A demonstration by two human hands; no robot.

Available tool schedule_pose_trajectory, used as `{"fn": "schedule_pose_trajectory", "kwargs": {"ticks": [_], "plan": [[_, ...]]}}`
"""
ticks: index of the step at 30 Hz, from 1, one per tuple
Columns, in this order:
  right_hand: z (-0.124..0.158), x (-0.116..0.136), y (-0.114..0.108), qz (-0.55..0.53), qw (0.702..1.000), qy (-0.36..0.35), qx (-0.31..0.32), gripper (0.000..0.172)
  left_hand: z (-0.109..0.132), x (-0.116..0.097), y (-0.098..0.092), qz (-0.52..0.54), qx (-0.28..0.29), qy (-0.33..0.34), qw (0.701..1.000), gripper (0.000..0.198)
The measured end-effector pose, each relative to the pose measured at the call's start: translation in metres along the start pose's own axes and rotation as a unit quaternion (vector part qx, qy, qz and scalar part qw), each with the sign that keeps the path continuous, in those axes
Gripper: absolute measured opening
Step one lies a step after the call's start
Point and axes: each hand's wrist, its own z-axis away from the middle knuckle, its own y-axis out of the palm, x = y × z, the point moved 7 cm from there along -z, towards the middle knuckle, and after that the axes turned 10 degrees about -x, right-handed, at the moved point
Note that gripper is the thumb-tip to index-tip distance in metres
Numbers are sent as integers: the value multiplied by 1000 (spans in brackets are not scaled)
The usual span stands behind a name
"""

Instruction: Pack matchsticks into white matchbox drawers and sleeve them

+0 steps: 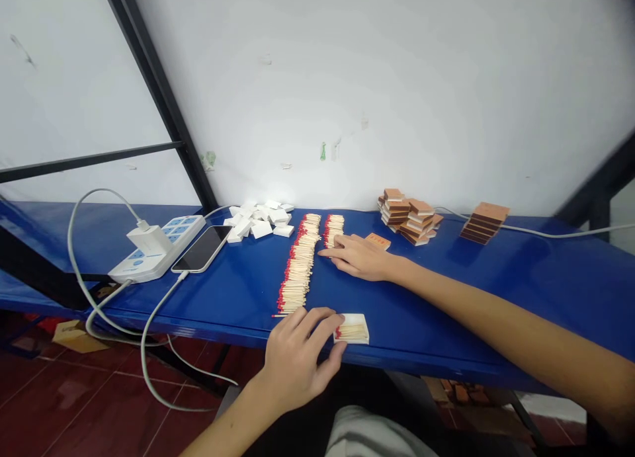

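My left hand is at the front edge of the table, its thumb and fingers closed around the left end of a white matchbox tray. Inside that tray lie several red-tipped matches. Farther back, my right hand reaches in from the right, fingers bent over the near end of a short row of matches; the matches under its fingertips are mostly hidden. A longer row of matches runs beside it on the left. Just behind my right wrist lies a brown matchbox cover, partly covered.
White trays are heaped by the wall. Brown matchboxes stand in uneven piles, with a neater stack farther right. On the left are a power strip, a phone and looping white cables. The blue table has a black frame.
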Motion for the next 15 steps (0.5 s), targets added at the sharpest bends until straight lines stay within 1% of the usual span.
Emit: {"fn": "schedule_pose_trajectory", "kwargs": {"ticks": [8, 15], "plan": [[0, 0, -1, -21, 1000, 10, -14, 39, 0, 1, -1, 1, 4, 1, 1000, 24], [-1, -1, 3, 0, 1000, -3, 6, 43, 0, 2, 1, -4, 6, 1, 1000, 24]]}}
